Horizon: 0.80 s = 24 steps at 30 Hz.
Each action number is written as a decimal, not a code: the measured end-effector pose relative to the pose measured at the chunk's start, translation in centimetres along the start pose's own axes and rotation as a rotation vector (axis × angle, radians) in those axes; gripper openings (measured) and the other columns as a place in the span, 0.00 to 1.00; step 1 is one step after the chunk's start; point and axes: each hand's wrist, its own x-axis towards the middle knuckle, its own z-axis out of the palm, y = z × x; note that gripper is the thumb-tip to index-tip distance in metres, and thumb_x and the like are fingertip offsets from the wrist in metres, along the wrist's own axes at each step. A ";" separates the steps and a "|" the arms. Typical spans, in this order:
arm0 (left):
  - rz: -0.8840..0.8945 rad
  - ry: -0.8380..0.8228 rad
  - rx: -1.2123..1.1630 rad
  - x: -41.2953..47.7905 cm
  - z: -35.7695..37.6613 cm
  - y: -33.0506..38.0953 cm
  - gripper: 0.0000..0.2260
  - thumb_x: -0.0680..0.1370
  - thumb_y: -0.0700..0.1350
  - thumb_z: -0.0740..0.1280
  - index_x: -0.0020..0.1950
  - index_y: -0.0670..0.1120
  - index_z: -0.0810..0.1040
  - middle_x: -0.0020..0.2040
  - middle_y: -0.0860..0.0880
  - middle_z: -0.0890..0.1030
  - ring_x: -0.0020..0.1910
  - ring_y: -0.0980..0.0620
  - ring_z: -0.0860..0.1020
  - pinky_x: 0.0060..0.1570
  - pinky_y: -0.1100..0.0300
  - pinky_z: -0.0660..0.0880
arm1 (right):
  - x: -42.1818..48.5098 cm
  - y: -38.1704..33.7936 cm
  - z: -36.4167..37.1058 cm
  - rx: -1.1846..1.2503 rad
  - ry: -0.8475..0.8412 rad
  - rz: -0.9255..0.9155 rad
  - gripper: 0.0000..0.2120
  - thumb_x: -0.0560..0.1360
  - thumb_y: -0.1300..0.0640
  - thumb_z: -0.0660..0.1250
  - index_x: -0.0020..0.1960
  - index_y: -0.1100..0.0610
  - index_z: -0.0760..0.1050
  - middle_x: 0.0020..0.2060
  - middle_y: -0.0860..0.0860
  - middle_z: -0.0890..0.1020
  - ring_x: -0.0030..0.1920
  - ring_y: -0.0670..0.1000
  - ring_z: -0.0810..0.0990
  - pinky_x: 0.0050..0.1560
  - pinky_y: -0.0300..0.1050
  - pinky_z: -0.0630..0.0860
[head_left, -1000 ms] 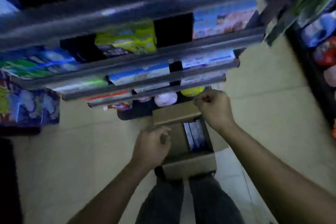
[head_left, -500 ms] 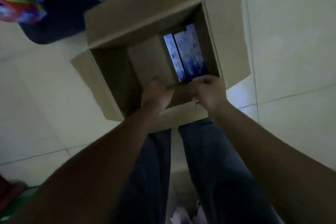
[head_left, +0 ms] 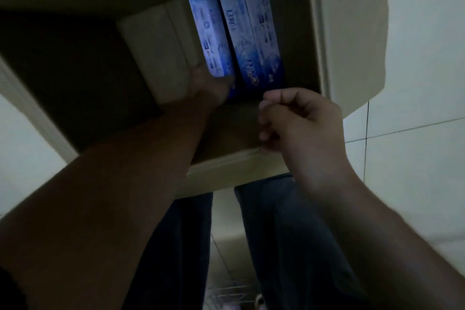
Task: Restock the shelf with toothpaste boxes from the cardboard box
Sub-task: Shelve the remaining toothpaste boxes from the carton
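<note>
Inside cardboard box (head_left: pixel 294 33), along its right wall: three blue toothpaste boxes (head_left: pixel 241 33) lying side by side, ends pointing toward near wall. Left hand (head_left: pixel 208 85) down inside box, at near end of leftmost toothpaste box (head_left: pixel 208 33), touching it; fingers lost in dim light, cannot tell if gripping. Right hand (head_left: pixel 299 121) above box's near wall, fingers curled in, clenched, nothing seen held. Around box: pale tiled floor (head_left: pixel 415 83). Just below near wall: dark trouser legs (head_left: pixel 289 234).

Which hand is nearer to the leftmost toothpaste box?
Left. The left hand grips the near end of the leftmost toothpaste box, inside the carton. The right hand hovers at the carton's near wall, apart from it.
</note>
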 end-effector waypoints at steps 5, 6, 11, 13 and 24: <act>-0.207 -0.243 -0.325 -6.9 -6.3 2.8 0.13 0.72 0.42 0.73 0.56 0.44 0.81 0.39 0.51 0.87 0.36 0.55 0.85 0.33 0.64 0.79 | 0.1 -1.1 0.6 -0.050 -0.007 0.026 0.02 0.77 0.61 0.72 0.49 0.58 0.81 0.34 0.52 0.82 0.31 0.48 0.78 0.32 0.44 0.79; -0.228 -0.278 -0.384 -8.9 -7.7 3.4 0.08 0.74 0.39 0.72 0.52 0.45 0.81 0.39 0.51 0.87 0.36 0.56 0.85 0.33 0.65 0.79 | 0.0 -1.3 0.8 -0.068 -0.015 0.032 0.03 0.76 0.60 0.73 0.49 0.58 0.81 0.35 0.50 0.82 0.32 0.47 0.79 0.35 0.45 0.79; -0.306 -0.403 -0.703 -16.6 -12.3 6.2 0.16 0.71 0.37 0.71 0.58 0.37 0.81 0.54 0.39 0.86 0.51 0.47 0.85 0.51 0.53 0.83 | -1.6 -2.1 2.3 -0.031 -0.162 0.177 0.09 0.72 0.50 0.78 0.42 0.53 0.81 0.33 0.44 0.85 0.33 0.41 0.81 0.35 0.37 0.78; -0.316 -0.450 -0.730 -18.1 -13.0 6.7 0.16 0.70 0.37 0.71 0.57 0.37 0.81 0.53 0.40 0.86 0.52 0.47 0.84 0.56 0.51 0.82 | -2.9 -2.0 2.7 0.008 -0.281 0.255 0.16 0.69 0.44 0.78 0.48 0.54 0.83 0.39 0.49 0.87 0.36 0.45 0.84 0.36 0.40 0.80; 0.152 -0.057 0.249 -4.7 -8.5 9.7 0.13 0.78 0.43 0.72 0.62 0.47 0.79 0.54 0.48 0.80 0.53 0.51 0.78 0.48 0.62 0.74 | -6.2 -0.2 -0.2 -0.224 0.085 0.057 0.13 0.68 0.52 0.77 0.35 0.58 0.76 0.26 0.50 0.79 0.24 0.47 0.76 0.21 0.34 0.67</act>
